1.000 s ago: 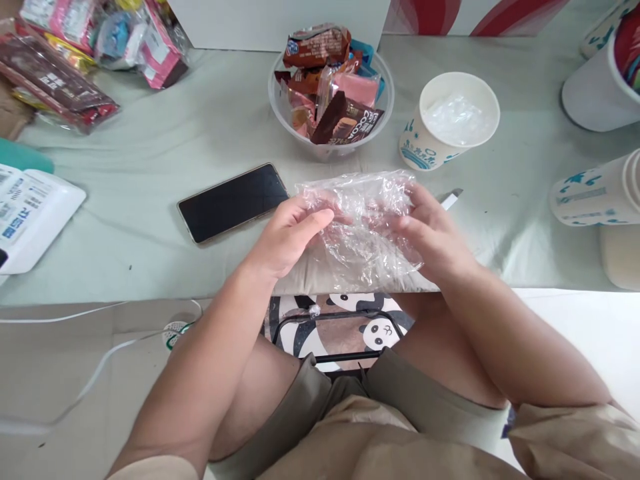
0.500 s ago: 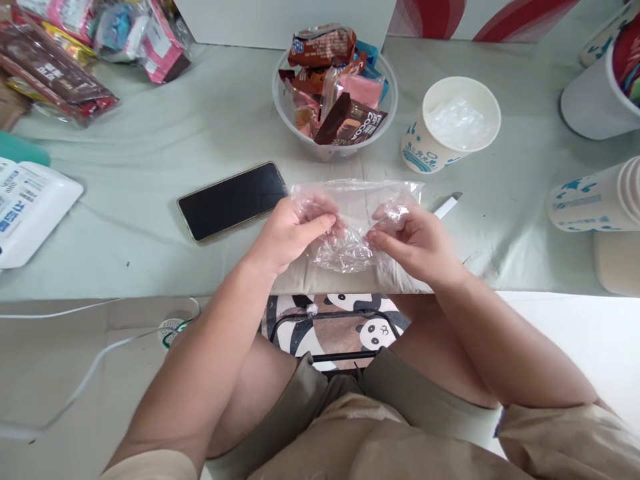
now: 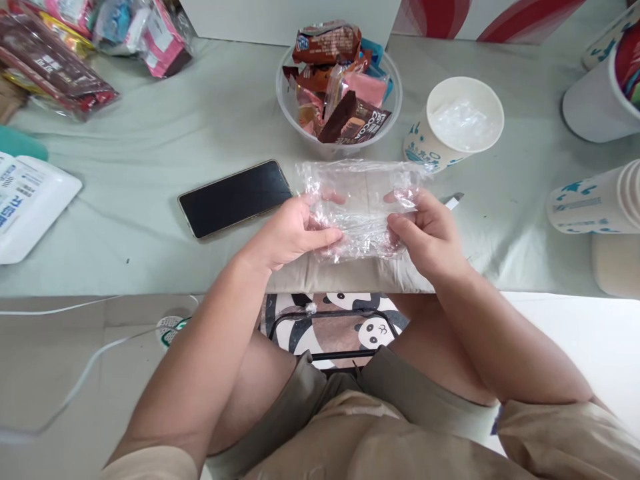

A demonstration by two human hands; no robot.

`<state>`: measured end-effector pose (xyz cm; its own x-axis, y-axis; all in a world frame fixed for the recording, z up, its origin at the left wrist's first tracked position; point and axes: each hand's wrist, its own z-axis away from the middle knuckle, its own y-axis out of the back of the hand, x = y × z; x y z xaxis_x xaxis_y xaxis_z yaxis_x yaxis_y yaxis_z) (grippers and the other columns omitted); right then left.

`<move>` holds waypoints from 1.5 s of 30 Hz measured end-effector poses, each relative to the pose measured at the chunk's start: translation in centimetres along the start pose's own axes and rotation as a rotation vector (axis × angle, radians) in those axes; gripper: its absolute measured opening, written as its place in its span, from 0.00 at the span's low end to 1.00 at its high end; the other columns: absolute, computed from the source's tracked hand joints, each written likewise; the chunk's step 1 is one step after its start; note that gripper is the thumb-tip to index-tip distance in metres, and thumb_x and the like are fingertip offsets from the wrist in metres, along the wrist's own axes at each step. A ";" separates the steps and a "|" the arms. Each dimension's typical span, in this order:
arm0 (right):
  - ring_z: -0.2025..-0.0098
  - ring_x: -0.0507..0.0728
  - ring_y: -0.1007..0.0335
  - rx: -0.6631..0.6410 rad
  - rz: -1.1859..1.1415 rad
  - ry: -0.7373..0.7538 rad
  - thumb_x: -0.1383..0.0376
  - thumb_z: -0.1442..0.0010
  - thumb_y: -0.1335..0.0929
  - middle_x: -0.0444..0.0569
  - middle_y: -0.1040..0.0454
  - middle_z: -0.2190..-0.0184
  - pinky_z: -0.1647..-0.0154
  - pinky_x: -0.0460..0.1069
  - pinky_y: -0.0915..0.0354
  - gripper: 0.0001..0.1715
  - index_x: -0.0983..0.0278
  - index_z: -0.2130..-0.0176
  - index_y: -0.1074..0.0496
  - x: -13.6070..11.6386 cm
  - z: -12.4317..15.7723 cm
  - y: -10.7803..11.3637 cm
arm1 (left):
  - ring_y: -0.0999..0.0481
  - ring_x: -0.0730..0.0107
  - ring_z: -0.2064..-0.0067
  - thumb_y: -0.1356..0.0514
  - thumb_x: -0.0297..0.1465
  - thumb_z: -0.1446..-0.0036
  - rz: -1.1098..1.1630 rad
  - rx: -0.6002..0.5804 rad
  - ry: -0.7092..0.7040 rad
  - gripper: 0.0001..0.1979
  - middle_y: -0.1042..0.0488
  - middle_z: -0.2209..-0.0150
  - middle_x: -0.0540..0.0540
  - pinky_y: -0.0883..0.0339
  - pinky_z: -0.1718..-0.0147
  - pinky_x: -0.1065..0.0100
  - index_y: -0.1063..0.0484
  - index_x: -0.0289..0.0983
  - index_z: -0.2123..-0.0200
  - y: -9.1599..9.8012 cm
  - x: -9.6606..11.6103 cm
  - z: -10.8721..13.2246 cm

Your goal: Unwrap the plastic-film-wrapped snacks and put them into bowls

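Note:
A crinkled clear plastic bag (image 3: 364, 200) is stretched between my two hands, just above the table's front edge. My left hand (image 3: 295, 233) grips its left side, thumb on top and fingers behind the film. On the right side my right hand (image 3: 430, 233) holds it the same way. A black phone (image 3: 235, 199) lies left of the bag, close to my left fingers. Beyond the bag stands a clear bowl (image 3: 284, 110) of wrapped snacks. A paper cup (image 3: 420, 143) with clear plastic in it is behind my right hand. A small cutter (image 3: 454, 201) is partly hidden by that hand.
Packaged snacks (image 3: 55, 60) lie at the back left, above a white packet (image 3: 30, 207). Stacked paper cups (image 3: 590, 207) and a white container (image 3: 590, 107) are on the right. A white box (image 3: 300, 17) stands at the back.
Both hands have moved apart a little, spreading the plastic bag wider. The bag's far edge has risen away from me, and more of the cutter is covered.

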<state>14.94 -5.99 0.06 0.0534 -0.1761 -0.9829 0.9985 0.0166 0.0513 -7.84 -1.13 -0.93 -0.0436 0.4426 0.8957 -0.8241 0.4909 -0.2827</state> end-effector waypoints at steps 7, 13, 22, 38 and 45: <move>0.83 0.50 0.42 -0.005 -0.168 0.022 0.59 0.43 0.25 0.35 0.37 0.83 0.80 0.48 0.40 0.12 0.55 0.58 0.26 0.6 -0.3 0.1 | 0.24 0.71 0.79 0.30 0.31 0.50 0.063 0.002 0.012 0.17 0.28 0.80 0.57 0.29 0.81 0.71 0.26 0.42 0.56 0.8 1.0 0.2; 0.77 0.55 0.35 -0.037 -0.083 0.055 0.40 0.48 0.26 0.46 0.31 0.78 0.74 0.54 0.35 0.24 0.56 0.72 0.27 0.5 -0.1 0.7 | 0.30 0.72 0.79 0.34 0.39 0.51 0.072 0.027 -0.069 0.10 0.27 0.76 0.48 0.31 0.81 0.67 0.25 0.38 0.75 0.8 1.3 0.1; 0.42 0.66 0.24 0.125 0.282 0.332 0.44 0.38 0.26 0.55 0.22 0.44 0.37 0.63 0.31 0.22 0.59 0.66 0.23 0.2 -0.3 1.9 | 0.28 0.73 0.72 0.30 0.29 0.52 -0.268 0.037 -0.188 0.12 0.29 0.71 0.53 0.31 0.71 0.69 0.26 0.40 0.63 0.6 0.2 -0.2; 0.69 0.57 0.26 -0.083 0.201 0.156 0.59 0.34 0.28 0.43 0.27 0.69 0.66 0.54 0.30 0.33 0.54 0.35 0.40 0.3 1.8 -0.4 | 0.18 0.55 0.48 0.36 0.31 0.44 -0.624 0.054 -0.447 0.20 0.17 0.47 0.41 0.26 0.44 0.56 0.24 0.37 0.47 -3.4 -0.7 0.2; 0.49 0.62 0.29 0.195 0.553 0.433 0.60 0.42 0.25 0.53 0.28 0.53 0.49 0.59 0.27 0.20 0.57 0.50 0.26 0.9 0.7 -0.2 | 0.26 0.72 0.70 0.44 0.25 0.42 -0.496 0.052 -0.280 0.16 0.20 0.66 0.51 0.34 0.69 0.69 0.21 0.38 0.54 -4.0 -0.3 -0.3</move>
<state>14.80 -6.81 -0.73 0.5831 0.2133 -0.7839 0.8117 -0.1920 0.5516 -4.41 -2.96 -0.14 0.2133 -0.0510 0.9757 -0.8104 0.5486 0.2059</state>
